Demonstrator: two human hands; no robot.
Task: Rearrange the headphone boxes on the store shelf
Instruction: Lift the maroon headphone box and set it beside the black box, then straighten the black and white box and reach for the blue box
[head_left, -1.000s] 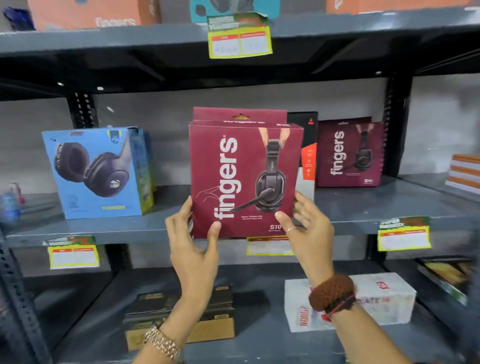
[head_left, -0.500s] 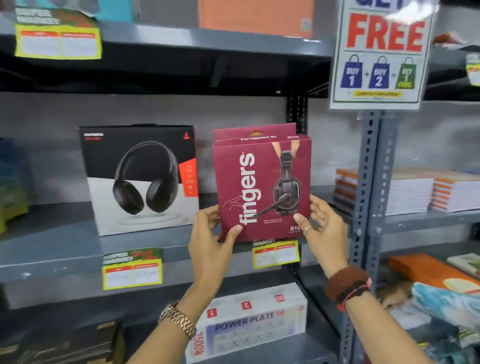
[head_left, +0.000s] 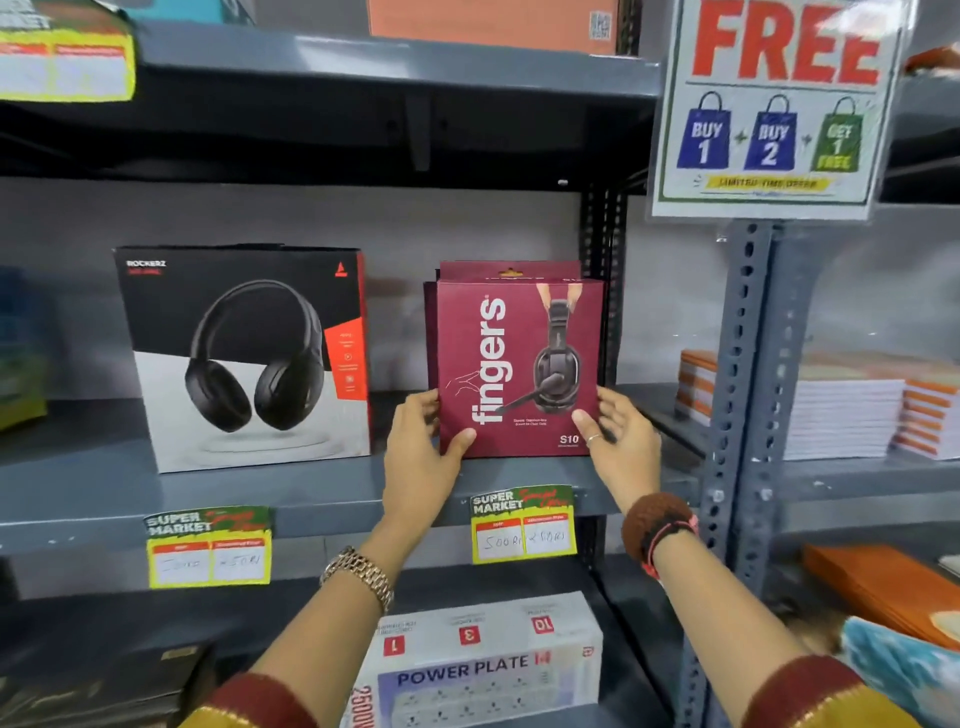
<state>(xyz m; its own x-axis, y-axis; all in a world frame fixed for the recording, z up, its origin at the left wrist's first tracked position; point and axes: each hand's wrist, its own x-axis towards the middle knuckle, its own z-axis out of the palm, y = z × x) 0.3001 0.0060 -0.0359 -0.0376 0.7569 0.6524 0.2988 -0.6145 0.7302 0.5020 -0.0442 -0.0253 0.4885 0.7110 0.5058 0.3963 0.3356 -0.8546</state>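
On the lower shelf nearest you, a white Power Plate box (head_left: 483, 670) lies flat between your two forearms, with a gold watch (head_left: 358, 574) on your left wrist and a brown knitted band (head_left: 657, 522) on your right. Above it, two yellow price tags (head_left: 523, 525) hang from the front lip of the middle shelf (head_left: 311, 493). On that shelf your left hand (head_left: 418, 457) grips the lower left edge of the maroon Fingers box (head_left: 519, 364), thumb laid on its front face, while your right hand (head_left: 621, 441) clasps the lower right edge, a ring on one finger; both hands are closed around the box and hold it upright, facing you. Its bottom edge sits at the shelf surface, though you cannot tell whether it rests there fully. A second maroon box (head_left: 511, 270) stands directly behind it, showing only its top and a sliver on the left. To the left, apart from the maroon pair, stands a black and white Rockerz box (head_left: 249, 358), turned slightly. To the right, past the perforated grey upright (head_left: 737, 395), stacked notebooks (head_left: 841, 415) sit on the neighbouring shelf. Higher up, a buy-two-get-one-free sign (head_left: 774, 109) hangs on the upright, and an orange box (head_left: 493, 23) stands on the top shelf.
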